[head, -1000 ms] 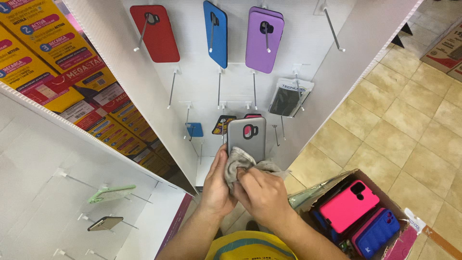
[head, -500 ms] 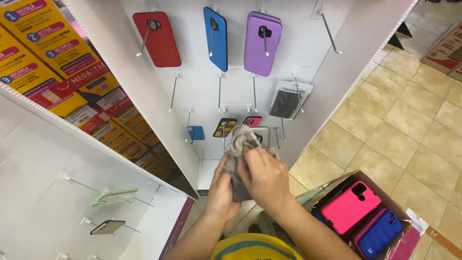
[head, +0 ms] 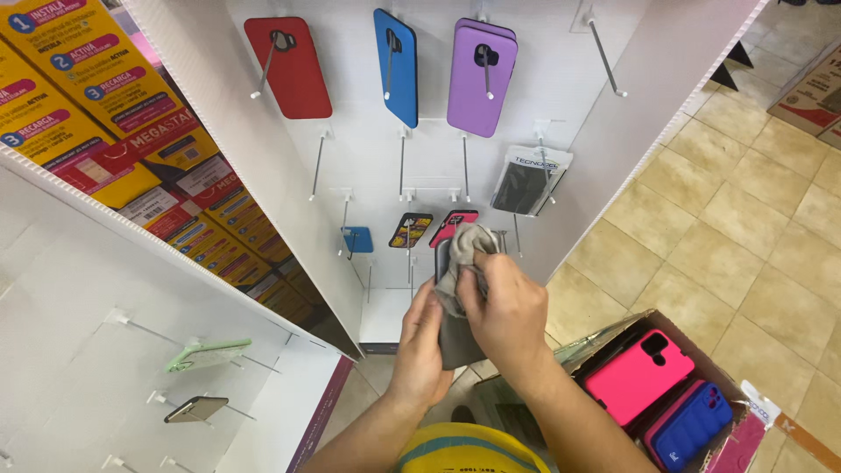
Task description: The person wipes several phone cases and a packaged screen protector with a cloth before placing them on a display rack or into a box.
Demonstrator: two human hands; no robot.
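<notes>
A grey phone case [head: 453,337] is held upright in front of a white display stand [head: 561,96], low in the middle of the view. It is gripped from the left side by the left hand [head: 422,346], whose fingers are wrapped shut around its edge. A grey cloth [head: 469,250] is pressed against the top of the case by the right hand [head: 510,317], its fingers bunched tightly on the cloth.

On the stand's upper hooks, a red case [head: 293,70], a blue case [head: 399,70] and a purple case [head: 480,79] are hung side by side. Below the purple one, a dark case in a clear packet [head: 530,180] is hung. Just behind the cloth, a small blue item [head: 357,238], a patterned case [head: 410,229] and a pink-edged case [head: 451,223] are seen on lower hooks.

At lower right, an open cardboard box [head: 613,337] is set on the tiled floor [head: 727,219], with a pink case [head: 635,377] and a blue case [head: 688,425] lying inside it. At left, a pale green case [head: 206,355] and a tan case [head: 197,409] are hung on another white panel [head: 79,289].
</notes>
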